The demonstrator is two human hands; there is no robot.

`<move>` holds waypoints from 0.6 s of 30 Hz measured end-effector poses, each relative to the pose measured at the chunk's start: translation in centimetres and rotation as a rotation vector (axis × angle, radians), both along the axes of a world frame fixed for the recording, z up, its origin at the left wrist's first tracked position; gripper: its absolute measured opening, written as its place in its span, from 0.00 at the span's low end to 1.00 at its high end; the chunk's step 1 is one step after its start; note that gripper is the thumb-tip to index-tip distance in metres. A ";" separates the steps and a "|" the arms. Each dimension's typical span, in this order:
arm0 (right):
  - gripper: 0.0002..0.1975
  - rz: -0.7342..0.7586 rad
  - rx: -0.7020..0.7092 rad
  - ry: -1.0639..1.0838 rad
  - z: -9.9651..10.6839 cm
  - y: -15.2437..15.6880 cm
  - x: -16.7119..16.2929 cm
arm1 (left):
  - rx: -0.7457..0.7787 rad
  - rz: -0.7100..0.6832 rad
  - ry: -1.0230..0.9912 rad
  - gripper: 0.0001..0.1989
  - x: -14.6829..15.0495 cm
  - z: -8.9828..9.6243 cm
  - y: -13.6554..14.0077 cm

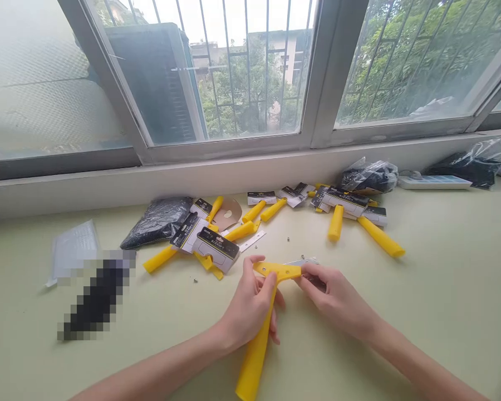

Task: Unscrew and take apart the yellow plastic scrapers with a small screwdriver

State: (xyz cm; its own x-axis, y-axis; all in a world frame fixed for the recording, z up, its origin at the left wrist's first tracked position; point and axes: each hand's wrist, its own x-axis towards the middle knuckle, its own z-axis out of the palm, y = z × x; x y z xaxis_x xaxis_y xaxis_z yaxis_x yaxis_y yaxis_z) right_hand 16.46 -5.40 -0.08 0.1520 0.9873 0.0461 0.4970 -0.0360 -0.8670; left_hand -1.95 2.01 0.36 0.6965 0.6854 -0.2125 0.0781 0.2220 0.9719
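Observation:
A yellow T-shaped scraper handle is in my left hand, its thumb pressed on the neck and its fingers wrapped behind. The wide head points away from me and has small holes along it. My right hand is closed, thumb and fingertips at the right end of the head; whether they also pinch a small part is hidden. Just behind the head shows a flat metallic strip, partly covered by the handle. Small screws lie on the table beyond, and a loose metal strip lies nearby.
Several yellow scrapers with black-and-white cards lie in piles across the back. A dark-filled plastic bag and a clear packet are left. More bags and a white device stand by the window wall.

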 end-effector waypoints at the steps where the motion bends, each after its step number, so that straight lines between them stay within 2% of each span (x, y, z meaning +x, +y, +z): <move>1: 0.14 0.008 -0.021 0.014 0.1 0.0 0.1 | 0.008 0.007 -0.011 0.27 -0.1 0.0 0.0; 5: 0.09 -0.007 -0.147 0.215 0.7 0.1 1.6 | 0.025 -0.011 -0.128 0.25 -0.4 0.2 0.2; 9: 0.16 -0.090 -0.240 0.540 0.9 0.0 2.3 | 0.045 -0.076 -0.298 0.22 -0.5 0.2 -0.1; 11: 0.21 -0.055 -0.239 0.633 0.9 -0.2 1.6 | 0.052 -0.080 -0.328 0.22 -0.4 0.1 -0.4; 15: 0.22 0.065 -0.234 0.654 0.9 -0.5 -1.0 | 0.018 -0.107 -0.291 0.25 -0.2 0.1 -0.9; 18: 0.21 -0.004 -0.149 0.631 1.1 -0.4 -2.0 | -0.015 -0.109 -0.255 0.28 -0.1 0.0 -0.8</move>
